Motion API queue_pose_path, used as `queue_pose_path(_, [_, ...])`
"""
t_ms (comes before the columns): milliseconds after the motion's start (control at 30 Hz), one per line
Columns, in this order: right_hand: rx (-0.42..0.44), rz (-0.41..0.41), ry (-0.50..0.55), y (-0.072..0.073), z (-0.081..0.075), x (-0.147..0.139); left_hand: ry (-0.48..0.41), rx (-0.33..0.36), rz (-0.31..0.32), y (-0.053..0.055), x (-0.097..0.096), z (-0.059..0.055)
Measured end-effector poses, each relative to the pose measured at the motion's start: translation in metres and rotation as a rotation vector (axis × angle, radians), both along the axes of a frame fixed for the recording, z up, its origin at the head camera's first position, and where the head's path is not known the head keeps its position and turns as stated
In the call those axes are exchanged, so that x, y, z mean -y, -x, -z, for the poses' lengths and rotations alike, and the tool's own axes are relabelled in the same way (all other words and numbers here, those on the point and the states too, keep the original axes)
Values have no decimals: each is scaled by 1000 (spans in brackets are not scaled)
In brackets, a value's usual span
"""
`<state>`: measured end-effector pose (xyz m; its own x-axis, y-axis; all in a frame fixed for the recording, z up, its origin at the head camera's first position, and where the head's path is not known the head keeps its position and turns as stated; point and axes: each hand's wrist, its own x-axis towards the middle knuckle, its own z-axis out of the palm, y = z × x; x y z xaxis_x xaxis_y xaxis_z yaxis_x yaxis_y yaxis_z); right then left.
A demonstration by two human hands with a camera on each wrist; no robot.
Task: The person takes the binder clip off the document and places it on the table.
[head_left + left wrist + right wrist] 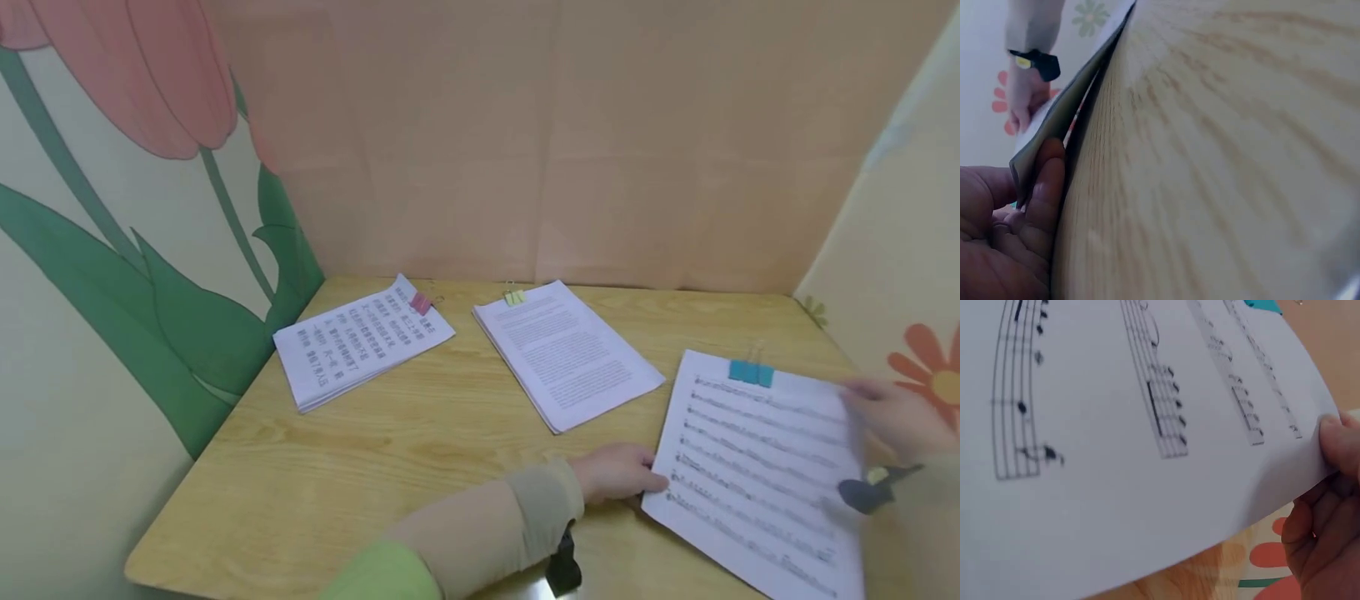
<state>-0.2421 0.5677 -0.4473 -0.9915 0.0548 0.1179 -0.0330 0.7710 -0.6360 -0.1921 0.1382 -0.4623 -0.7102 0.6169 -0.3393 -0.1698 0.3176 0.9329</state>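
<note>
A stack of sheet music with a teal binder clip at its top edge is at the right of the table. My left hand pinches its left edge, thumb on top and fingers underneath; the left wrist view shows the sheets' edge between thumb and fingers, tilted up from the wood. On the opposite side my right hand, blurred in the head view, grips the right edge. In the right wrist view the thumb lies on the page, with the other fingers curled beneath the paper.
A printed stack with a yellow clip lies at the middle back of the wooden table. Further left lies a stack of large-print pages with a pink clip. Walls stand behind and at both sides.
</note>
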Motion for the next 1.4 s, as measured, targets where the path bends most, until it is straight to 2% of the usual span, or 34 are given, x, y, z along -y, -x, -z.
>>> queue_pose_path(33, [-11, 11, 24, -3, -4, 5, -3, 2, 6, 0, 0, 0])
queue_pose_path(67, [-2, 35, -107, -6, -10, 16, -5, 1, 14, 1, 1, -1])
queue_pose_path(233, [2, -12, 117, -11, -18, 30, -54, 65, 100, 3, 8, -7])
queue_pose_path(300, [5, -9, 119, -14, -24, 41, -58, 93, 132, 3, 13, -10])
queue_pose_path(400, [17, 13, 63, -16, -37, 60, -32, 80, 155, 1, 24, -14])
queue_pose_path(433, [25, 16, 31, -16, -42, 67, -12, 53, 154, 0, 29, -16])
queue_pose_path(567, [81, -13, -4, -14, -60, 94, 145, -155, 156, 0, 49, -29])
queue_pose_path(667, [134, -32, 34, -12, -70, 118, 268, -281, 140, 3, 69, -41])
queue_pose_path(767, [163, -20, 74, -9, -77, 143, 293, -319, 77, 10, 91, -50])
queue_pose_path(867, [160, -18, 117, -4, -83, 166, 287, -373, -28, 22, 113, -57])
queue_pose_path(967, [142, -39, 156, 2, -88, 190, 259, -374, -140, 37, 134, -64])
queue_pose_path(1133, [114, -77, 212, 12, -92, 231, 145, -302, -299, 59, 160, -75])
queue_pose_path(1267, [84, -117, 233, 17, -94, 259, 46, -249, -370, 71, 173, -81])
queue_pose_path(1400, [53, -151, 260, 20, -94, 282, -94, -152, -412, 79, 181, -83])
